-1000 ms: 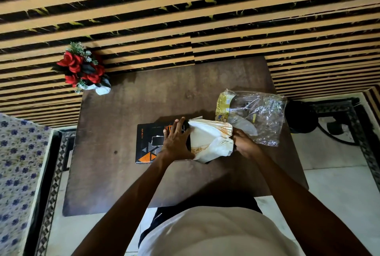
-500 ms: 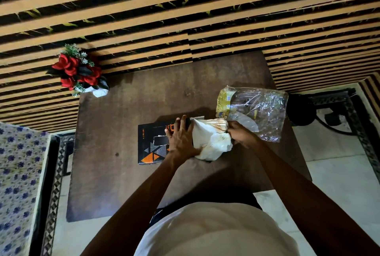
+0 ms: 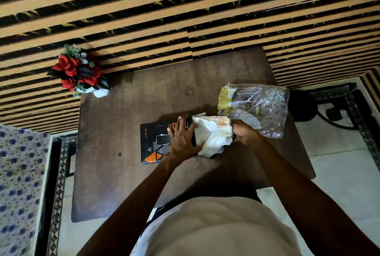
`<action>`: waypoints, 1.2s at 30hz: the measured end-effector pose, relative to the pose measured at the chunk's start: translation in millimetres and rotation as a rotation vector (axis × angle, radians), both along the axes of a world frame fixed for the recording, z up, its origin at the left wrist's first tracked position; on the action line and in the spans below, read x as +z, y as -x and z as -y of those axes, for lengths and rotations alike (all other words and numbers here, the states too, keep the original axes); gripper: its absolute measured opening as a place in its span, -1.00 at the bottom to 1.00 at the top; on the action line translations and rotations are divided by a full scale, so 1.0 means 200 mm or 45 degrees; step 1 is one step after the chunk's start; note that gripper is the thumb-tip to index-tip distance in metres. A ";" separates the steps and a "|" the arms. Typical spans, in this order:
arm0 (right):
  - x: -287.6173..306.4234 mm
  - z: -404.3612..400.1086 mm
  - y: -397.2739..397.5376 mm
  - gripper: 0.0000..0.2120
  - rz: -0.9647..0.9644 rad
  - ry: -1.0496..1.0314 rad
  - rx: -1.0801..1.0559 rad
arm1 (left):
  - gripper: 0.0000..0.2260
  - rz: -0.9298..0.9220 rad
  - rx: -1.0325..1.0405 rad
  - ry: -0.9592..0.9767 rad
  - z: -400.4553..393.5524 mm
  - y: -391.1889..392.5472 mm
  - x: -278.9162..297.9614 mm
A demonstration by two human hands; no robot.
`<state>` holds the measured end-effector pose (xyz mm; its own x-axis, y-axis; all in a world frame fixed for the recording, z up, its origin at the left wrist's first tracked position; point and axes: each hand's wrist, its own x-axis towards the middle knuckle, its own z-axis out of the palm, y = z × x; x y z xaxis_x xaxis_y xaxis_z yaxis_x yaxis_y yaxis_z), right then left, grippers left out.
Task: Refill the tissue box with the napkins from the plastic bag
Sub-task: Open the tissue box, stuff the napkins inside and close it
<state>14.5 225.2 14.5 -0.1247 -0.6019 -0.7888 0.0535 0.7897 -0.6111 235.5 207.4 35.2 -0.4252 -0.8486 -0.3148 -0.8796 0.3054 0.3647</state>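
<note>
A black tissue box [image 3: 153, 142] with orange triangles lies flat on the brown table [image 3: 127, 173]. My left hand [image 3: 182, 138] presses down on the box's right part, fingers spread. A bundle of white napkins [image 3: 211, 134] sticks out of the box's right end, bunched and bent. My right hand [image 3: 243, 134] grips the napkins' right side. The clear plastic bag [image 3: 261, 107] with a yellow label lies crumpled just behind my right hand.
A red artificial flower bunch in a white pot [image 3: 82, 75] stands at the table's far left corner. A striped wall [image 3: 185, 9] runs behind the table. A black stool or fan base [image 3: 302, 107] sits on the floor to the right. A flowered cloth [image 3: 18, 190] lies left.
The napkin bundle has been pushed further into the box's end and is more crumpled. My right hand has closed in toward the box. My left hand stays on the box.
</note>
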 end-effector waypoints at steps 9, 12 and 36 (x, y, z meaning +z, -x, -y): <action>0.00 0.01 -0.06 -0.72 0.025 -0.004 0.118 | -0.25 0.076 -0.106 -0.077 0.01 -0.02 0.01; -0.01 0.03 -0.11 -0.71 -0.058 0.003 0.086 | -0.24 0.063 -0.098 -0.106 0.02 -0.03 0.02; -0.08 0.02 -0.29 -0.28 -0.073 -0.026 0.185 | 0.04 0.362 -0.317 -0.181 0.10 -0.03 0.11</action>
<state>71.5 222.2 -1.6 -0.0825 -0.6006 -0.7953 -0.0964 0.7991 -0.5935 241.0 187.4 56.8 -0.4910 -0.6704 -0.5563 -0.8572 0.4857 0.1713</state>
